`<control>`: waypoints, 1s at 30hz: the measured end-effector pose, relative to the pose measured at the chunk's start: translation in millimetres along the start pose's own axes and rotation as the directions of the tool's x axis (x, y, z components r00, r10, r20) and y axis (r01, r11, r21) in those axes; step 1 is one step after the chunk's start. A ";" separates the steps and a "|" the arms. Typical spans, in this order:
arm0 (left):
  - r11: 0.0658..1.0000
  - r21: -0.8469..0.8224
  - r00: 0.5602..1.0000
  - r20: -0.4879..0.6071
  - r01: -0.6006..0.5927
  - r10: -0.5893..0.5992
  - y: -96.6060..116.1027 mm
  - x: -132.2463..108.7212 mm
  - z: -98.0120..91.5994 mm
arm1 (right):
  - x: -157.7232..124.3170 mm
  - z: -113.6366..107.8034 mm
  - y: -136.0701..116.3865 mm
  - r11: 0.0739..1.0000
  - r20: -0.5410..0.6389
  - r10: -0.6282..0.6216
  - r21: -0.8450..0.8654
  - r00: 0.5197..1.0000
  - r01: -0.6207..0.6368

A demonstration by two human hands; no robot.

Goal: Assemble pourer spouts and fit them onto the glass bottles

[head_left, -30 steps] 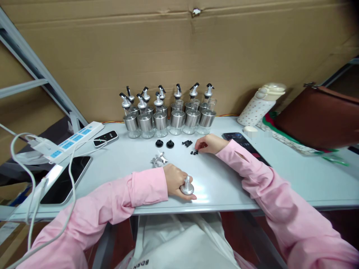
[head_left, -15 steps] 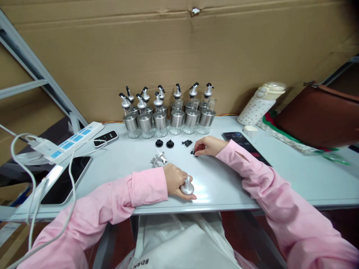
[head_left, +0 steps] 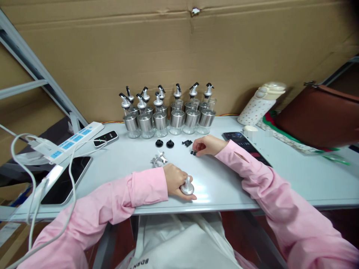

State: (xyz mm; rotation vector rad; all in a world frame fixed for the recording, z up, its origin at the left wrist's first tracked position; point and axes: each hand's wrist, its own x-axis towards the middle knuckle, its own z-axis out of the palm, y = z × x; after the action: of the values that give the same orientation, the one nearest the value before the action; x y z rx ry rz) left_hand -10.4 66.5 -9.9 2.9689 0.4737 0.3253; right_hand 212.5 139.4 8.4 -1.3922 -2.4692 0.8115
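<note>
My left hand (head_left: pixel 176 181) rests near the table's front edge, closed around a silver metal cap (head_left: pixel 187 186) with a short spout. My right hand (head_left: pixel 206 145) lies farther back, its fingertips pinched over several tiny black parts (head_left: pixel 193 152). To their left lie a few more black pieces (head_left: pixel 187 142), two black round stoppers (head_left: pixel 164 143) and a small pile of silver metal pieces (head_left: pixel 158 160). Several glass dispenser bottles (head_left: pixel 168 116) with steel bands and black-tipped pourers stand in a row behind them.
A power strip (head_left: pixel 73 140), a small black device (head_left: pixel 106 138) and a phone (head_left: pixel 66 180) on a white cable lie at the left. Another phone (head_left: pixel 245 145), a dotted flask (head_left: pixel 260 104) and a brown bag (head_left: pixel 319 116) sit at the right. Cardboard backs the table (head_left: pixel 294 175).
My right hand has shifted slightly left over the tiny black parts. My left hand and the cap have stayed where they were.
</note>
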 end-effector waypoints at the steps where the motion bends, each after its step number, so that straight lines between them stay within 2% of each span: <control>1: 1.000 0.000 1.000 -0.004 -0.002 0.002 0.0 0.0 -0.1 | 0.1 0.1 -0.3 1.000 -0.014 -0.002 0.005 1.000 0.002; 5: 1.000 -0.002 1.000 -0.009 -0.002 0.002 0.2 0.0 -0.3 | 0.9 1.2 0.5 0.998 -0.039 -0.017 0.060 0.999 0.019; 11: 1.000 0.004 1.000 -0.016 -0.003 0.003 -0.4 -0.2 1.9 | 1.9 5.3 -1.2 0.991 0.008 -0.034 0.132 0.999 0.032; 19: 1.000 -0.003 1.000 -0.011 -0.004 0.004 -0.9 -0.3 2.0 | 2.6 6.2 -9.1 0.991 0.016 -0.119 0.061 0.993 0.118; 30: 1.000 0.002 1.000 0.003 0.005 -0.005 0.5 0.2 -0.3 | 2.1 7.6 -11.3 0.989 -0.015 -0.146 -0.025 0.989 0.145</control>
State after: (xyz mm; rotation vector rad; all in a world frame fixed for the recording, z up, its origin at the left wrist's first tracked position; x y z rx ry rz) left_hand -10.1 66.1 -9.5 2.9696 0.4813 0.3204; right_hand 199.9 133.7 8.1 -1.2037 -2.5396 0.7386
